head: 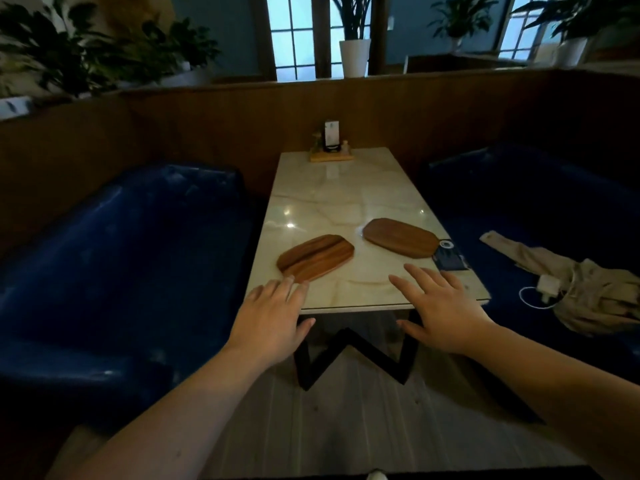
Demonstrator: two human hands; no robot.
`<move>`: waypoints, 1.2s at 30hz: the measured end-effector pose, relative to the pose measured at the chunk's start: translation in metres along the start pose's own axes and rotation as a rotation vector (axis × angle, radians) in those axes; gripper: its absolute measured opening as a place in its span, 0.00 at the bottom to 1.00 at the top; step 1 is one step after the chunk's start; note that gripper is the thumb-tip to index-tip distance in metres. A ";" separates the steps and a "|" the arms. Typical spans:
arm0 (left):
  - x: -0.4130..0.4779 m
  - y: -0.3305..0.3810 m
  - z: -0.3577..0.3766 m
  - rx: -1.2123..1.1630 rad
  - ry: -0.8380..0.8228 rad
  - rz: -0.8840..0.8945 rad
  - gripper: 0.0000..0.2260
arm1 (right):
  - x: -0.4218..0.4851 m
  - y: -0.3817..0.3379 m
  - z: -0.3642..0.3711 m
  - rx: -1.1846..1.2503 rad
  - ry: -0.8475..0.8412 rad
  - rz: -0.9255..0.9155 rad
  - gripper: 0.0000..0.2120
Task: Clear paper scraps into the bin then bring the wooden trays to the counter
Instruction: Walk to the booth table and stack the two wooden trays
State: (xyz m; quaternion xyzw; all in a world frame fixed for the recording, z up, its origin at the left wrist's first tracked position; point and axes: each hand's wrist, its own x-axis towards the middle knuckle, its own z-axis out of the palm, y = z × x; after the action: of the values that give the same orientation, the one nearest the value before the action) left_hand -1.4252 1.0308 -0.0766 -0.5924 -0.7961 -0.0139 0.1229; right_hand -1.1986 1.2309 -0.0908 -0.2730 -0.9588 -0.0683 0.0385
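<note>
Two flat wooden trays lie on the marble table (332, 199). The left tray (316, 258) sits near the table's front left corner; the right tray (400, 237) lies toward the right edge. My left hand (273, 320) hovers over the front left edge, fingers apart, fingertips just short of the left tray. My right hand (440, 306) is spread above the front right part of the table, holding nothing. I see no paper scraps on the table.
A dark blue card (450, 259) lies at the table's right edge beside the right tray. A condiment stand (331, 147) stands at the far end. Blue bench seats (121, 271) flank the table; a beige cloth (588, 289) with a white charger lies on the right seat.
</note>
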 end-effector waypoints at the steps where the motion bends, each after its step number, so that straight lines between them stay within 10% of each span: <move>1: 0.010 -0.004 0.008 0.003 -0.012 -0.007 0.29 | 0.013 0.007 0.009 -0.004 -0.011 -0.009 0.38; 36: 0.324 -0.223 0.291 -0.184 -0.538 -0.221 0.27 | 0.460 0.081 0.226 0.132 -0.570 0.034 0.35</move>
State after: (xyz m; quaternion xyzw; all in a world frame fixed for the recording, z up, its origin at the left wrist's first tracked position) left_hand -1.7747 1.3176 -0.2624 -0.4935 -0.8550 0.0579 -0.1488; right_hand -1.5545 1.5716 -0.2545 -0.2939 -0.9286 0.0745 -0.2137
